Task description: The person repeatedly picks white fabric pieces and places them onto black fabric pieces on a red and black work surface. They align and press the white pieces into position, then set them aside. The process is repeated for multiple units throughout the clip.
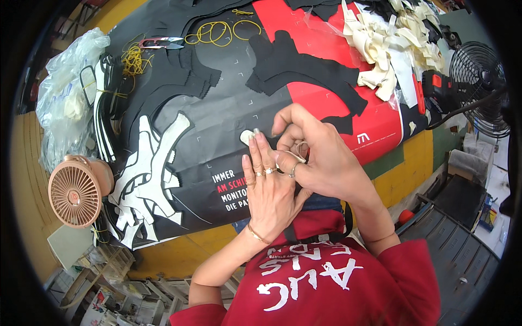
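Fan (pixel 74 191), pink, is standing at the table's left edge, beside white cutouts (pixel 149 179). Snips (pixel 157 42) and yellow bands (pixel 217 32) are lying at the far side. Left hand (pixel 266 193) is lying flat, fingers extended and holding nothing, fingertips touching a small white piece (pixel 248 136) on the black sheet (pixel 217 114). Right hand (pixel 315 155) is curling closed, pinching a pale band (pixel 298 152) just beside the left fingers. Black cutouts (pixel 304 73) are lying beyond; cream scraps (pixel 391 38) are piling far right.

Yellow worktable (pixel 405 176) under a black-and-red printed sheet (pixel 228 108), black floor fan (pixel 478 81) at right, grey crates (pixel 457 255) below
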Available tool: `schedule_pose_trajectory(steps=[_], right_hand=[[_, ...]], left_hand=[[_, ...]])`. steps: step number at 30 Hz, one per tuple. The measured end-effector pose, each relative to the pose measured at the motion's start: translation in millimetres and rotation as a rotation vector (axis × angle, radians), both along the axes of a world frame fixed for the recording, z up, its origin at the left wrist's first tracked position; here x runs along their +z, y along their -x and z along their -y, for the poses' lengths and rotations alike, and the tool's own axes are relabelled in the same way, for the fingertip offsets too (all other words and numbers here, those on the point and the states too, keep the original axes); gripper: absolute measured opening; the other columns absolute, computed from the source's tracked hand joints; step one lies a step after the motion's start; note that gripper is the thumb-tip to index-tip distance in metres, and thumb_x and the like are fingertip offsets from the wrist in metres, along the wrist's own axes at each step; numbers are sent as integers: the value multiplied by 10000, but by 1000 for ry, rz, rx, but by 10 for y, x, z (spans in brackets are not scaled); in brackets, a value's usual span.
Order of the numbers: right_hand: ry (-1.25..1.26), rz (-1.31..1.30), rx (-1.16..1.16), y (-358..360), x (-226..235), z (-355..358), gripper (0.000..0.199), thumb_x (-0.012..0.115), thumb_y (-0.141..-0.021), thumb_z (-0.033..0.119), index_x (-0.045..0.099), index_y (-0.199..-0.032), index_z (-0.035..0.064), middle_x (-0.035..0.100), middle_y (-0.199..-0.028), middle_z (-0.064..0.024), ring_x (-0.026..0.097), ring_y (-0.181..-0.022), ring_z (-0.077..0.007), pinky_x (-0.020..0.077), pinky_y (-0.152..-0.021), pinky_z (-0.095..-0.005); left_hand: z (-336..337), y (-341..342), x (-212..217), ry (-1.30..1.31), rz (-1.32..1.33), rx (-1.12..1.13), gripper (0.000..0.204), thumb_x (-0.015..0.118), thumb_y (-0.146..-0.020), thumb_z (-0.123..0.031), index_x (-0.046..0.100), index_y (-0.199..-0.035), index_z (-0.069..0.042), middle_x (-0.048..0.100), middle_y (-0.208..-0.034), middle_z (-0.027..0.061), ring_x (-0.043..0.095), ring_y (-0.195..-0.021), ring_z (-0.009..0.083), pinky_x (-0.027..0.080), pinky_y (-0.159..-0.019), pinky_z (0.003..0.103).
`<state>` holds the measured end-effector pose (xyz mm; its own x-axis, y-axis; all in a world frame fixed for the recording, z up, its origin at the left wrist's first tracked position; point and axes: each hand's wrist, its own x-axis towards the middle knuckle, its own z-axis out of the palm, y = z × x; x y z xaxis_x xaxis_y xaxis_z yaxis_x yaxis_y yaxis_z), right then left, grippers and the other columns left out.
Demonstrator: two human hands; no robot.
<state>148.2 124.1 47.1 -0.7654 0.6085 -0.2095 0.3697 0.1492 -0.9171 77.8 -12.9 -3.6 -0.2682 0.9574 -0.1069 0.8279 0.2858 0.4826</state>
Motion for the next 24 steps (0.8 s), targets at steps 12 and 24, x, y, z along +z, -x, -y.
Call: schedule_pose_trajectory(steps=[12, 24], right_hand=[[-175, 164, -69, -239, -200, -190, 267, 797, -824, 173, 629, -962, 18, 660, -663, -117, 659, -611, -280, 481, -588, -384], [-370, 290, 31, -183, -62, -106, 372, 797, -826, 397, 717, -868, 36, 657, -659, -62, 639, -625, -222, 446, -632, -361]], left_hand=[[-10, 174, 170, 36, 95, -105, 884, 725, -759, -675, 499, -1491, -234, 83, -1580, 427, 93, -1509, 530, 111, -1174, 636], [84, 232, 53, 21, 19, -174, 848, 709, -808, -615, 471, -1491, -173, 116, -1614, 365, 96, -1524, 496, 104, -1199, 602]])
